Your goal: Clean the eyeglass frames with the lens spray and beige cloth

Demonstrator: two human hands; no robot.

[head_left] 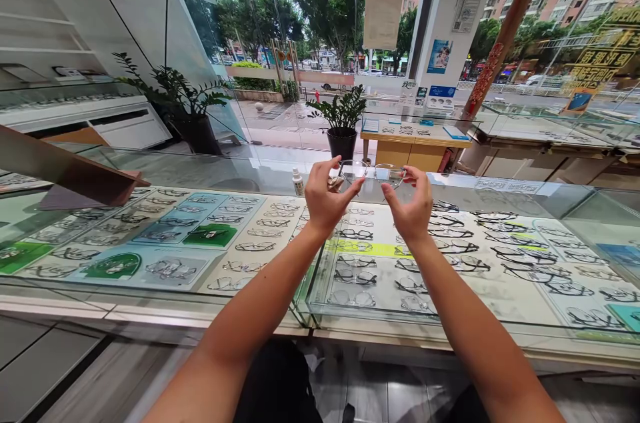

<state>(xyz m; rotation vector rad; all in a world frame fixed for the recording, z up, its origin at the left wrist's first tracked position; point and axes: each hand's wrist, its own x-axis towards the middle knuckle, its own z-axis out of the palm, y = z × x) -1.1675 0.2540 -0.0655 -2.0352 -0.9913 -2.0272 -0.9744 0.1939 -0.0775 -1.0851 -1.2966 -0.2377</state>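
Note:
Both my hands hold up a pair of eyeglasses (372,171) with a thin frame and clear lenses, above the glass display counter (280,169). My left hand (327,195) grips its left side, the thumb stretched toward the lens. At the other side, my right hand (413,199) pinches near the hinge with thumb and fingers. Something pale and crumpled shows by my left fingers, but I cannot make out what it is. A small white bottle (298,181) stands on the glass just left of my left hand.
Under the glass lie rows of eyeglasses (255,246) on both sides of my arms. A brown slanted board, perhaps a mirror back (75,166), stands at the left. Potted plants (343,136) and a wooden display table (417,143) are beyond the counter, before large windows.

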